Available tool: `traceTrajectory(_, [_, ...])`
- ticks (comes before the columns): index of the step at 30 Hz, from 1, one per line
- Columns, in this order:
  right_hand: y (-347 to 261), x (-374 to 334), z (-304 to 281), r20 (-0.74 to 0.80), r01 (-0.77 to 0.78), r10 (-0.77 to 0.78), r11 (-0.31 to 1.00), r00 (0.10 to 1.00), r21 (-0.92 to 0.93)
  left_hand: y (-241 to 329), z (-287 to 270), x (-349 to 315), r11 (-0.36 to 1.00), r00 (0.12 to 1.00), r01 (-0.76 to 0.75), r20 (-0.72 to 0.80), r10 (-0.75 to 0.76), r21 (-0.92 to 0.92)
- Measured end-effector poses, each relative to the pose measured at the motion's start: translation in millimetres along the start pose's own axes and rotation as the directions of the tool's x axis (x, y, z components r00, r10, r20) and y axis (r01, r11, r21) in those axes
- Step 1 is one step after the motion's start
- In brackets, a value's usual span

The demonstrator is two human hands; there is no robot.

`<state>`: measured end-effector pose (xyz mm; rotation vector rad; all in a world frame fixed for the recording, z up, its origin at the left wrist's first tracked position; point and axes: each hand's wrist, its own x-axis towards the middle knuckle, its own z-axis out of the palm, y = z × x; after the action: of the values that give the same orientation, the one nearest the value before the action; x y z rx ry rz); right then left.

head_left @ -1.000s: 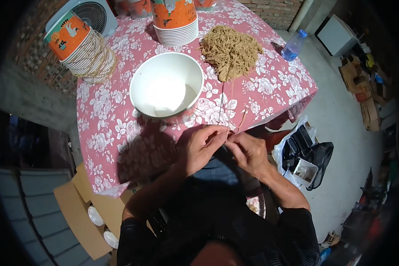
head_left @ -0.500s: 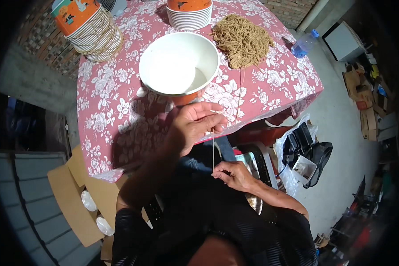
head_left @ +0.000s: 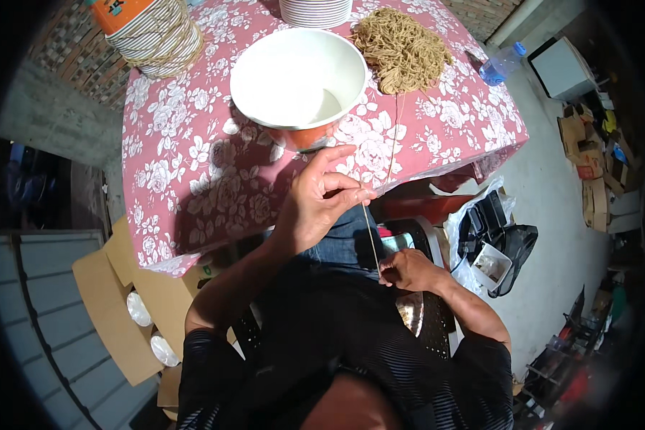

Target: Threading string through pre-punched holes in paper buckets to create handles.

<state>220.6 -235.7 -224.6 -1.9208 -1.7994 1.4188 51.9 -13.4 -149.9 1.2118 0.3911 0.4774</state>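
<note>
A thin tan string (head_left: 372, 233) runs tight between my two hands, over my lap. My left hand (head_left: 321, 201) is just in front of the table edge, pinching the string between thumb and fingertip while another finger sticks out. Lower and to the right, my right hand (head_left: 413, 271) is closed round the string's lower part, its fingertips partly hidden. From my left hand a strand leads up across the table to a heap of tangled tan twine (head_left: 401, 54). A large white-lined paper bucket (head_left: 294, 79), orange outside, stands beyond my left hand.
The table has a pink floral cloth (head_left: 172, 165). Stacked buckets wound with twine (head_left: 158, 43) stand far left, another stack (head_left: 315, 11) at the back. A water bottle (head_left: 503, 64) is near the right edge. Cardboard boxes (head_left: 107, 301) lie left, a plastic bag (head_left: 459, 236) right.
My right hand has moved right and slightly up, so the string between my hands now slants. My left hand has shifted a little to the right. The whole view has tilted slightly.
</note>
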Motion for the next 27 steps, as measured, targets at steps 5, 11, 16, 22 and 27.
traceTrajectory(5, [-39,7,-35,-0.564,0.262,-0.082,0.933,0.822,0.246,-6,-4,-1,0.998,1.000,0.015,0.001,-0.015,0.054])
traceTrajectory(11, [-86,37,-53,-0.715,0.433,0.142,0.710,0.684,0.555,-15,-5,-2,0.993,0.999,0.045,-0.001,-0.045,0.108])
traceTrajectory(16, [-94,51,-48,-0.624,0.447,0.211,0.533,0.752,0.718,-14,-1,-9,0.958,0.996,0.002,-0.090,0.024,0.285])
traceTrajectory(22, [-91,58,-44,-0.670,0.507,0.188,0.517,0.718,0.689,-8,5,-14,0.907,0.990,0.031,-0.140,0.031,0.420])
traceTrajectory(27, [-97,52,-60,-0.857,0.539,0.184,0.709,0.481,0.455,-9,3,-20,0.783,0.936,-0.254,-0.062,0.348,0.568])
